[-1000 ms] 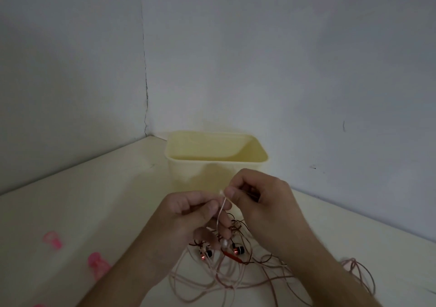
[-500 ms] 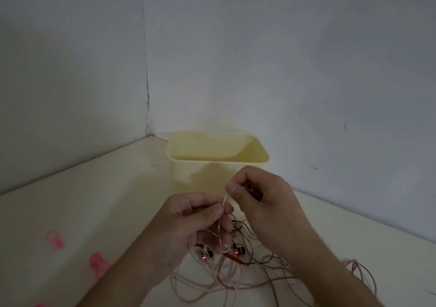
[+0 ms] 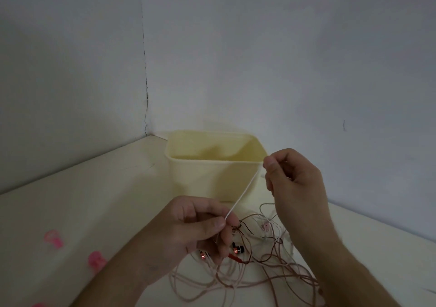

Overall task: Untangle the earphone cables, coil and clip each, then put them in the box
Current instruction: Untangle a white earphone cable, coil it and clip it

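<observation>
A tangle of pale pink and brown earphone cables [image 3: 254,273] lies on the cream table in front of me, with copper-coloured earbuds [image 3: 237,249] among the loops. A white cable [image 3: 244,192] runs taut between my hands. My left hand [image 3: 200,229] pinches its lower end just above the tangle. My right hand [image 3: 295,181] pinches the upper end, raised beside the right corner of the pale yellow box [image 3: 212,172]. The box stands open behind the tangle.
Pink clips [image 3: 53,238] [image 3: 96,260] lie on the table at the left, another at the bottom edge [image 3: 39,304]. Grey walls meet in a corner just behind the box. The cream table [image 3: 94,200] spreads to the left of the box.
My right hand has moved up and to the right, drawing the white cable out taut from my left hand. My left hand has stayed over the tangle.
</observation>
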